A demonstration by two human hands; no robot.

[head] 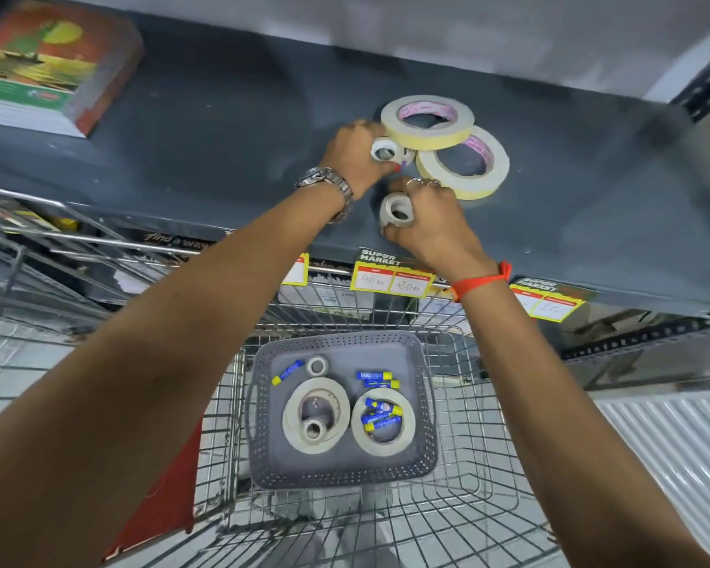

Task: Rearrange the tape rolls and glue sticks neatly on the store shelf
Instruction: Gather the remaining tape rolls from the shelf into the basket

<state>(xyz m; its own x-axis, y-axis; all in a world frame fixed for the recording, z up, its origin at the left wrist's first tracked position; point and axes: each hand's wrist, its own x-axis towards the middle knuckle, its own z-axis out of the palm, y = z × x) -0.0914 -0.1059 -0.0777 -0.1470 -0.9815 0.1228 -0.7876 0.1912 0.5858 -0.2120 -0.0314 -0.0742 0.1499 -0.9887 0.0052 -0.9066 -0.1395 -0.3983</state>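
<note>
Only the head view here, looking down over a dark grey metal shelf [206, 157] with a wire shopping cart [447, 526] below it.

Left hand [357, 153] is pinched around a small white tape roll [384, 150], right up against the two big cream masking tape rolls [427, 121], which lie overlapping toward the back of the shelf, the upper one leaning on the lower one [464, 166]. Right hand [427, 223] is curled around another small pale tape roll [397, 210] closer to the shelf's front edge, just above the yellow price tags [392, 278].

Plenty left to do, I'd say: the grey perforated plastic basket [341, 407] in the cart holds two more big rolls, a couple of small ones, and the blue-and-yellow glue sticks [380, 416], some sitting inside a roll's hole.

For this step, I'd set the small rolls flat, in a row or stacked, beside the big ones rather than wedged against them. Square up that leaning pair first, probably, or the little ones get knocked when it shifts. Put them down gently, since they roll if they land on edge.
</note>
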